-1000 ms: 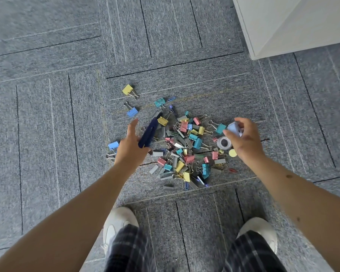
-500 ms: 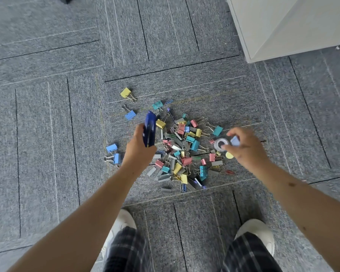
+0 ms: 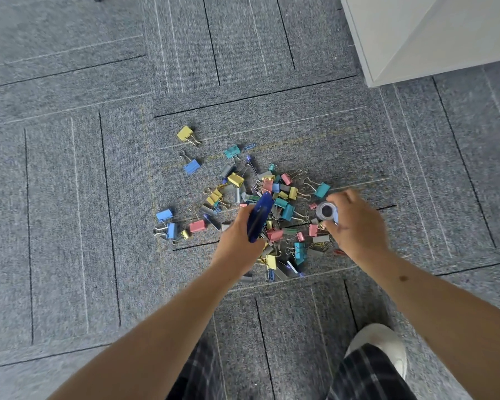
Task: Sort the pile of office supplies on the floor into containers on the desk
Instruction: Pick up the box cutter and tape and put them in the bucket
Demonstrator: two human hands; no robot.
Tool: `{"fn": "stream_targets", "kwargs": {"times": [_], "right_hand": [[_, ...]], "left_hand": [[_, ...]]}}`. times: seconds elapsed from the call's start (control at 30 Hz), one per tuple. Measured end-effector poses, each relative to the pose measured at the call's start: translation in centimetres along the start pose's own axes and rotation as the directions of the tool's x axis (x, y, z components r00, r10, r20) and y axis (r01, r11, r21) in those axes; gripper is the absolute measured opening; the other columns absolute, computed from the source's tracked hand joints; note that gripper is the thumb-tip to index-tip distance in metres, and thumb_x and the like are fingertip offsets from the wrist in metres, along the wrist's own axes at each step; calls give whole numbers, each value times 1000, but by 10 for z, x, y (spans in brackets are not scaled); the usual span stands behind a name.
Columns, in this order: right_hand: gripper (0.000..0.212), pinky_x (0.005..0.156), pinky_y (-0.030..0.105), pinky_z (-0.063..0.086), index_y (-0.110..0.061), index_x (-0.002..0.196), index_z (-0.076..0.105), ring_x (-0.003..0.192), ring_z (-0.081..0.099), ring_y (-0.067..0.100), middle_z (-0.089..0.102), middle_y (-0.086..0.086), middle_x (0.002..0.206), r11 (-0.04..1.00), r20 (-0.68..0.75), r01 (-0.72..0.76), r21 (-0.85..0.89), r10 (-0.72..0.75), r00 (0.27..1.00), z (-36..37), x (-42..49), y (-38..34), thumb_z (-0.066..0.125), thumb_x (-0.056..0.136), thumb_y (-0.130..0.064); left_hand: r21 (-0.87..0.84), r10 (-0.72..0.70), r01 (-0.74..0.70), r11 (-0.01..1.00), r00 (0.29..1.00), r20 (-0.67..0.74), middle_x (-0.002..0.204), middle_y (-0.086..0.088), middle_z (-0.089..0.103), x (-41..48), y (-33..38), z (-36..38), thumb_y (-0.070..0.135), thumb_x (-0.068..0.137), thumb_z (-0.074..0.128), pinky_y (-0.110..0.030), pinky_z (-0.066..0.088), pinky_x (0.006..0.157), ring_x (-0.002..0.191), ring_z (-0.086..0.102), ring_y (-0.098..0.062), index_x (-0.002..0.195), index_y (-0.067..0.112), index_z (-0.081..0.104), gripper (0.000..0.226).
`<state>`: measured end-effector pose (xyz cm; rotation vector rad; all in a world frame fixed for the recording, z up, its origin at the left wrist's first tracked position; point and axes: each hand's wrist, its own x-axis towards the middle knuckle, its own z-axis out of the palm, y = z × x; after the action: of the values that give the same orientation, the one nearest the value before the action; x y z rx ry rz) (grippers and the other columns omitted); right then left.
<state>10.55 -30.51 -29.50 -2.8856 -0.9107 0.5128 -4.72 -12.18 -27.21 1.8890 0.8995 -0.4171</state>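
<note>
A: Head view, looking straight down. What has each hand got?

B: The left hand is curled round a dark blue stapler, or what I take for one. Its long axis runs from the palm toward the upper right of the frame. The right hand pinches a small tape roll in bent fingers, with a pale blue piece tucked against it that I cannot identify.

A: And the rest of the supplies?

B: The pile of coloured binder clips lies on the grey carpet, mid-frame, between the two hands and partly under them. A yellow clip and a blue clip sit apart at the pile's upper left.

A: So what does the next move depend on?

B: Neither hand is free to take more, I judge, so this load has to go up to the desk. The white desk shows only as a corner at the upper right, beyond the pile and on the right hand's side. That hand is the nearer one. No containers are in view, so which one takes what I cannot say.
</note>
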Motion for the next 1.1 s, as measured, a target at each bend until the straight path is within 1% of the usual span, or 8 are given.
{"fn": "stream_targets", "kwargs": {"times": [0.13,0.23,0.33,0.47,0.63,0.73,0.87,1.1], "right_hand": [[49,57,21,43,-19,122,52,77,54,10,54,-2,110,1000,9,12,-18,-12,1000,1,1,2,74,81,-35],[45,55,23,47,-19,117,51,74,53,10,55,-2,107,1000,7,16,9,-17,1000,-1,2,3,73,82,-35],[40,49,21,36,-20,109,50,72,54,12,57,-5,100,992,-31,-22,122,26,999,-5,1,7,75,80,-33],[43,54,32,52,-22,114,49,75,59,15,61,-5,100,952,-109,-67,297,103,989,-13,-10,24,74,81,-32],[49,54,25,49,-22,128,49,78,61,13,62,-4,110,890,-122,-141,433,213,969,-9,-25,52,69,85,-37],[47,64,33,54,-23,126,51,85,62,15,62,-2,113,838,-94,-182,514,266,959,-6,-33,62,70,85,-35],[46,70,36,55,-24,125,53,88,62,15,62,-4,113,772,-91,-225,595,342,935,-6,-41,73,72,84,-32],[44,72,46,57,-31,119,53,85,65,14,63,-9,104,708,-61,-276,650,410,910,-5,-46,95,75,81,-33]], "left_hand": [[33,20,-21,999,999,28,101,2,59,-2,3,8,5,89,58,-16,48,52,71,63,-9,140,36,32,65],[51,13,-15,999,999,33,97,2,61,-4,0,11,6,90,58,-18,52,55,70,65,-11,138,34,35,60],[49,11,-12,999,1000,22,96,2,62,-4,0,13,6,90,57,-20,54,58,70,65,-12,136,33,38,57],[60,46,-46,997,999,-4,90,7,59,-1,10,17,9,88,58,-22,52,57,69,62,-11,133,32,40,53],[62,95,-98,993,994,48,85,5,60,5,42,51,11,85,59,-21,48,51,64,59,-11,123,28,46,44],[69,114,-116,991,993,39,82,5,59,10,59,73,13,82,60,-25,47,48,61,58,-14,118,29,47,41],[104,133,-128,986,990,-43,89,8,55,22,76,94,19,77,64,-29,51,58,72,57,-13,113,26,49,40],[218,108,-86,972,990,-92,113,16,57,39,97,124,40,76,77,-36,57,72,87,62,-12,118,37,46,53]]}}
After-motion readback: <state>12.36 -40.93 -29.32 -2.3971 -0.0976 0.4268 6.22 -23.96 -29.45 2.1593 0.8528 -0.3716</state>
